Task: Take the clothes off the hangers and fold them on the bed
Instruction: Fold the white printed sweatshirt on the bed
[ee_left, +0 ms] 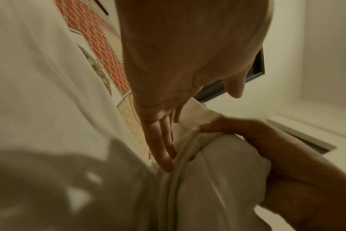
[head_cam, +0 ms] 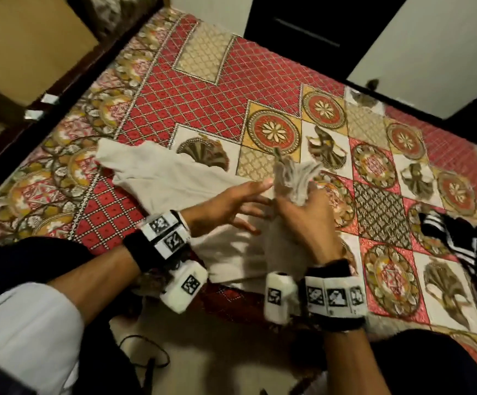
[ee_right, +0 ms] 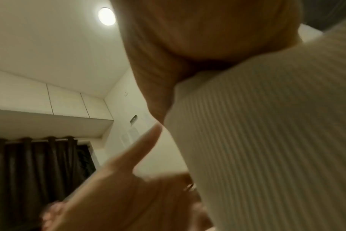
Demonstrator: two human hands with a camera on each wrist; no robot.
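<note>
From the head view, the main risk is that the fold comes undone. The right hand (head_cam: 302, 220) has a bunch of the cream ribbed garment (head_cam: 174, 178) lifted off the bed (head_cam: 217, 89), and most of the cloth lies loose and spread toward the left. If the bunch is pulled further, the flat part will likely drag and wrinkle, or slide toward the near edge of the bed, where part of it already sits close to the drop. The left hand (head_cam: 231, 203) is spread, fingers straight and reaching toward the raised bunch, holding nothing. The right hand's fingers are curled round the gathered cloth, which sticks up above the fist. A dark striped garment (head_cam: 456, 240) lies well apart at the right edge; no hanger is plainly visible.

In the left wrist view, the left hand (ee_left: 164, 109) shows flat, extended fingers (ee_left: 162, 150) laid against a seam of the garment (ee_left: 39, 78). The right hand (ee_left: 277, 148) pinches a thick gather beside them. A flat hand gives little hold, so the cloth could slip out from under it if the right hand tugs.

In the right wrist view, the right hand (ee_right: 188, 54) is clamped on ribbed cloth (ee_right: 277, 140) that fills the frame. The left hand (ee_right: 128, 187) is blurred, one finger extended toward it, so a mistimed reach could miss the edge.
</note>
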